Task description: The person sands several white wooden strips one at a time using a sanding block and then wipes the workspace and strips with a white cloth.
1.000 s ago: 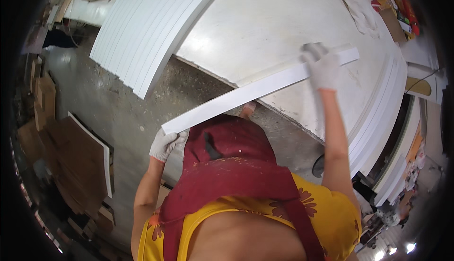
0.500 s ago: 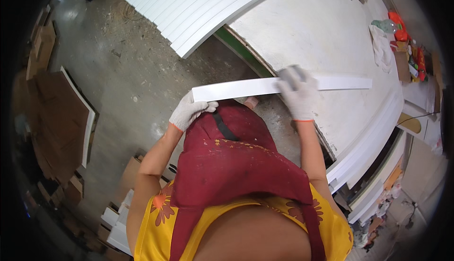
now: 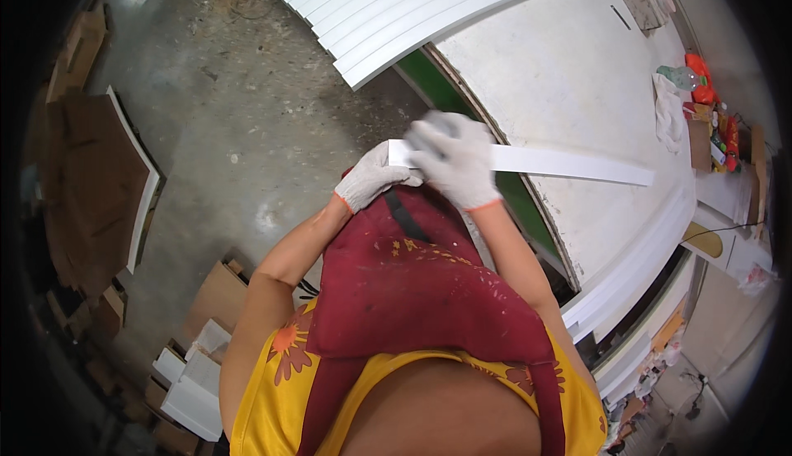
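A long white board (image 3: 569, 164) reaches from in front of my apron across to the white worktable (image 3: 528, 60), its far end lying on the tabletop. My left hand (image 3: 375, 179), in a white knit glove, is closed around the board's near end. On top of the board, close to that end, my gloved right hand (image 3: 462, 163) grips a grey pad (image 3: 433, 132) that looks like a sanding block. Motion smears the pad and the right fingers, so their exact hold is hard to see.
White slats (image 3: 412, 10) lie side by side at the table's far left and overhang its edge. A cloth (image 3: 668, 113), a plastic bottle (image 3: 683, 78) and small packages stand along the right wall. Brown panels (image 3: 99, 184) lean at left; white boxes (image 3: 196, 394) sit at lower left.
My right hand has slid the grey pad leftward along the board, toward my left hand. The board's held end has shifted right with my left hand, and the whole view has turned slightly.
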